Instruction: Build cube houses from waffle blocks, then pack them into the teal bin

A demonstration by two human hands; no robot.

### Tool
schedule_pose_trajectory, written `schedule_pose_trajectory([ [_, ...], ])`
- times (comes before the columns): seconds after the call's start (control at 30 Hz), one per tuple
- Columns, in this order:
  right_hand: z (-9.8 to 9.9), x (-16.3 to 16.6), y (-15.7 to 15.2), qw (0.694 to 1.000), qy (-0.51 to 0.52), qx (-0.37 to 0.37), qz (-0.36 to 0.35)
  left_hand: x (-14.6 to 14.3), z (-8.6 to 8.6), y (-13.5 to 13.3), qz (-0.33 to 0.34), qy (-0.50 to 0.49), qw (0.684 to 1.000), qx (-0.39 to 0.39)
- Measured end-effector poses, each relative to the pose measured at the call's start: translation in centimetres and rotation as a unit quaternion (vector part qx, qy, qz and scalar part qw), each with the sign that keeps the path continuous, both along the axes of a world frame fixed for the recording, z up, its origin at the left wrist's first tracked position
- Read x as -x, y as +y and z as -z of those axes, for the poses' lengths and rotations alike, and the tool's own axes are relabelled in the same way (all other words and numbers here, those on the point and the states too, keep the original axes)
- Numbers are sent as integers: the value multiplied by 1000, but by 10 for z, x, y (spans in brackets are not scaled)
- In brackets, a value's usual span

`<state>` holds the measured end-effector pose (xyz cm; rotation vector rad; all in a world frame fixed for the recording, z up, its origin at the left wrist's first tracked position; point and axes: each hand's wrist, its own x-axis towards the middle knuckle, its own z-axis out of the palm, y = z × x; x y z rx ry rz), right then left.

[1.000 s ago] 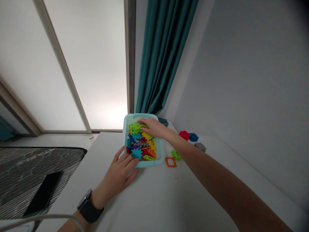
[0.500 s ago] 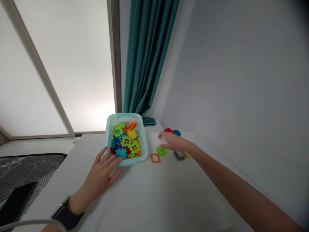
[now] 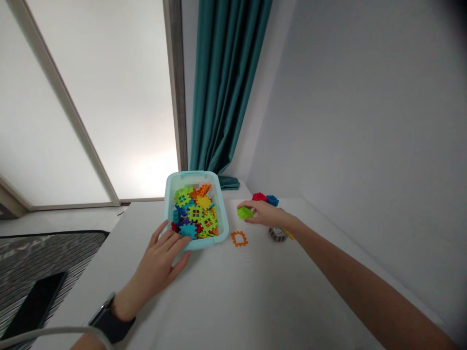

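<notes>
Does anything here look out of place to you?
A hollow orange frame piece lies alone on the white table, outside the aqua tub of blocks; a red piece and a blue piece sit apart by the wall.

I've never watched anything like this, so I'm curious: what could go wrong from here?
The left hand rests against the rim of the pale turquoise plastic tub, so a firm push might shift the tub and spill the heaped interlocking plastic pieces.

The right hand, on the lime green piece, is close to the gray stack of pieces, which its wrist could perhaps knock over.
</notes>
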<state>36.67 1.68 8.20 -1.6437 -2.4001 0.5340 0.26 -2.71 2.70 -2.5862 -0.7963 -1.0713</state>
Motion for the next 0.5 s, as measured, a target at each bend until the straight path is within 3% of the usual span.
schedule_pose_trajectory([
  [0.07, -22, 13, -5, 999, 39, -7, -13, -1, -2, -1, -2, -2, 1000, 4],
  [0.2, -52, 57, -4, 980, 145, -44, -127, -1, 1, -1, -3, -7, 1000, 11],
  [0.33, -54, 95, 28, 966, 116, -181, -143, 0, 7, 2, 1, -18, 1000, 0],
  [0.5, -47, 86, 53, 962, 132, -216, -105, 0, 3, 1, 6, -10, 1000, 3],
])
